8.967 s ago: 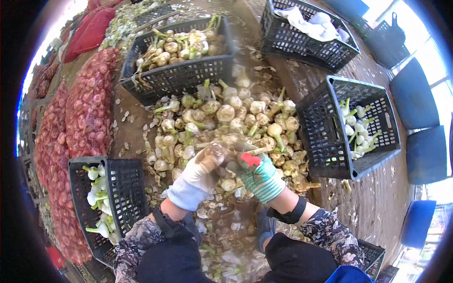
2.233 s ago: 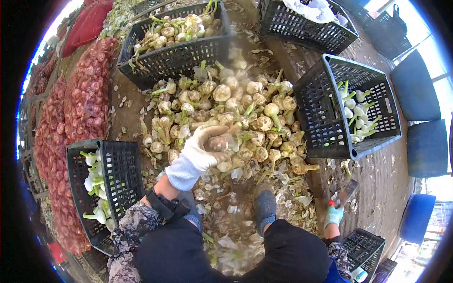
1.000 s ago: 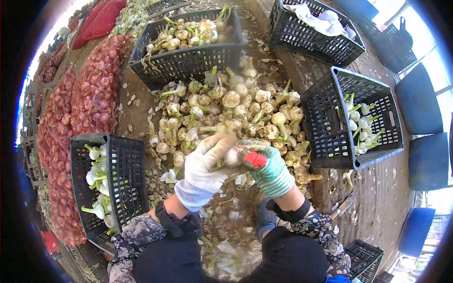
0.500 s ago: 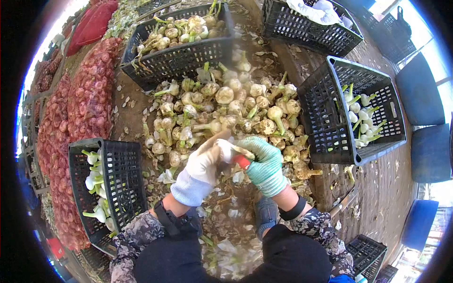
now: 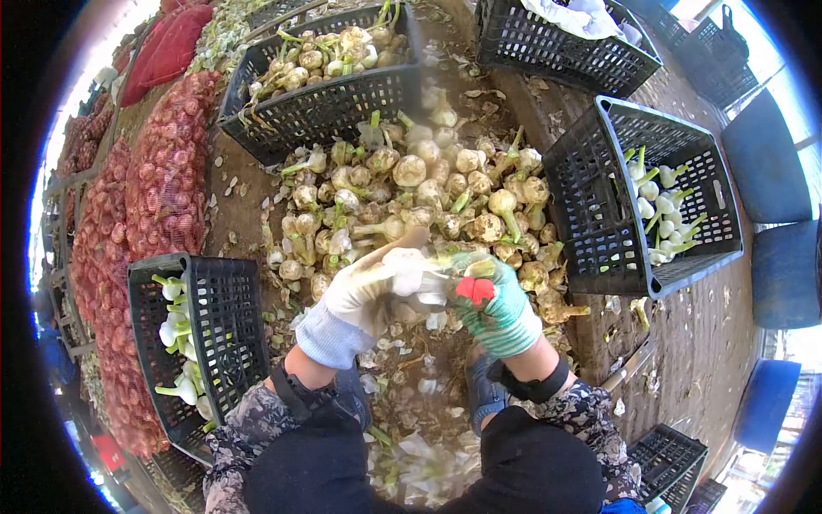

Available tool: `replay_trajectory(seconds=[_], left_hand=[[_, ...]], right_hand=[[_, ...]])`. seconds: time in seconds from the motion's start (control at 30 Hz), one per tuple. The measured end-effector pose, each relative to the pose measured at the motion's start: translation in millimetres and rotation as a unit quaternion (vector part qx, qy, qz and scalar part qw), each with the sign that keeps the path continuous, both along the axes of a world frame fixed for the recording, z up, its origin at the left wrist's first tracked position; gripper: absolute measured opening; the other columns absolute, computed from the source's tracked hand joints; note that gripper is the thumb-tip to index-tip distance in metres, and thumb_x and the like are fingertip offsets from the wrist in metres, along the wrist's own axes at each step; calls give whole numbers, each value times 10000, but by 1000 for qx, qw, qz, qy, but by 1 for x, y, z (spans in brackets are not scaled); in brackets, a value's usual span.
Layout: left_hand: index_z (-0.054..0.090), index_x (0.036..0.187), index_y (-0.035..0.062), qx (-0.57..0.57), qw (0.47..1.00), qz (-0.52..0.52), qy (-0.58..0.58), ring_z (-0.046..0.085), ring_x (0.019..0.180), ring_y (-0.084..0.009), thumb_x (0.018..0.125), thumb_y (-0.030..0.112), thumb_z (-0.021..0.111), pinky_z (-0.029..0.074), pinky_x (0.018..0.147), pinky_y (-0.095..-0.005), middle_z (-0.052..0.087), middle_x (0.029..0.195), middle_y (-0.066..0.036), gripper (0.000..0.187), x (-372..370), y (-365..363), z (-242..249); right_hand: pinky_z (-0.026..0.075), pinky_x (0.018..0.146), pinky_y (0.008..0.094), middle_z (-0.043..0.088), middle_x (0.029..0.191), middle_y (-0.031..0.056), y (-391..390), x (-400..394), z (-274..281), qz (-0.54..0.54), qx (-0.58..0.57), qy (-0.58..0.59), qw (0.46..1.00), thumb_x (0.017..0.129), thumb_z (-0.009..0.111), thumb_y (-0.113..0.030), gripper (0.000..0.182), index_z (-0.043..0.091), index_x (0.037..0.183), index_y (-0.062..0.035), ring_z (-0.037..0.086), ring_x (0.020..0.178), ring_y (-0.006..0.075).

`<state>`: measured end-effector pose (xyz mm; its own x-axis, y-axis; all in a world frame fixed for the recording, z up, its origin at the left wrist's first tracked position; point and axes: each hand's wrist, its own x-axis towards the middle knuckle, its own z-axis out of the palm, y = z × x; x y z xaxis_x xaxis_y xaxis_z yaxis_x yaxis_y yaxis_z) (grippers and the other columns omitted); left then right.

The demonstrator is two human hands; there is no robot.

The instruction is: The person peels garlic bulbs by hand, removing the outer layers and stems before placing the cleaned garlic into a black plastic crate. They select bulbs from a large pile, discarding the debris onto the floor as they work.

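Note:
My left hand (image 5: 355,295), in a white glove, is closed round a white garlic bulb (image 5: 413,272) whose stem lies across the fingers. Beside it, my right hand (image 5: 497,304), in a green and white glove, is closed on a small red-handled tool (image 5: 475,290); its working end is blurred. Both hands are close together over the near edge of a heap of untrimmed garlic (image 5: 409,171). Loose peel lies on the ground below them.
Cleaned bulbs lie in a black crate (image 5: 227,343) at left and another (image 5: 591,206) at right. A crate of untrimmed garlic (image 5: 334,107) stands behind the heap, another crate (image 5: 565,51) at upper right. Red net sacks (image 5: 167,171) line the left.
My hands have moved slightly apart, and more of the white bulb shows between them. The red part of the tool has shifted right and turned.

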<state>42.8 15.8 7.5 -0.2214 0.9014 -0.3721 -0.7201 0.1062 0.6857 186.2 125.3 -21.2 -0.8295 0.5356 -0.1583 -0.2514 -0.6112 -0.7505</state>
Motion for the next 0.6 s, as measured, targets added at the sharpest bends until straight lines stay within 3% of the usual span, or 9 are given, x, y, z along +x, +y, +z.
replay_trajectory(seconds=[0.1,0.23,0.3,0.37,0.4,0.43,0.5,0.53,0.6], left_hand=[[384,1254,-10,10,999,13,39,553,911,-128,783,220,643,475,769,-259,563,1017,-65,585,-1,0,-4],[401,1238,-25,0,922,10,388,540,830,-98,693,147,742,452,765,-238,569,963,-54,666,6,0,-3],[400,1237,-30,-23,961,24,275,550,803,-111,674,145,753,458,745,-235,569,942,-56,688,8,-1,4],[394,1240,-36,42,990,24,130,560,806,-122,652,145,766,461,738,-234,572,948,-64,719,2,-5,-7],[391,1241,-39,74,995,24,56,565,808,-127,640,145,773,463,734,-234,574,950,-69,735,-1,-7,-12],[379,1248,-41,59,995,18,73,568,811,-133,631,153,778,465,738,-240,575,957,-73,760,-4,-8,-15],[354,1263,-45,24,994,5,105,574,818,-146,612,167,788,469,745,-253,577,970,-83,811,-11,-9,-19],[335,1275,-46,7,986,5,168,567,862,-151,594,143,797,471,763,-263,567,1003,-100,844,-12,-9,-25],[342,1269,-49,-3,972,39,232,556,891,-150,609,104,783,468,781,-263,556,1032,-103,807,-10,-11,-28]], right_hand=[[449,666,219,600,841,30,1,-4,2,2,-73,-30,997,744,653,-120,216,581,921,-18,552,759,101],[447,658,215,604,846,24,-10,-6,28,-6,140,-168,976,762,601,-52,177,582,935,-18,548,751,89],[466,635,224,622,832,45,5,-6,-8,-61,182,-146,970,761,587,-10,167,592,927,-27,575,719,123],[509,649,262,616,826,75,23,-4,-9,-211,14,-195,958,754,544,48,107,577,841,-3,592,701,149],[513,682,301,620,852,75,25,-1,-14,-182,31,-156,970,741,534,66,114,565,814,-16,603,730,170],[478,807,333,593,1017,119,26,8,-26,9,307,-275,911,724,567,32,287,548,1009,3,584,913,232],[406,911,337,513,1175,148,-7,9,-42,205,536,-251,780,689,626,-11,565,427,1217,7,483,1099,273],[339,968,322,454,1243,159,-12,7,-39,275,512,-288,761,654,694,-65,749,324,1301,-1,407,1171,267],[395,908,308,468,1208,160,-5,4,-26,137,382,-226,886,646,726,-120,806,287,1315,-17,443,1108,221]])
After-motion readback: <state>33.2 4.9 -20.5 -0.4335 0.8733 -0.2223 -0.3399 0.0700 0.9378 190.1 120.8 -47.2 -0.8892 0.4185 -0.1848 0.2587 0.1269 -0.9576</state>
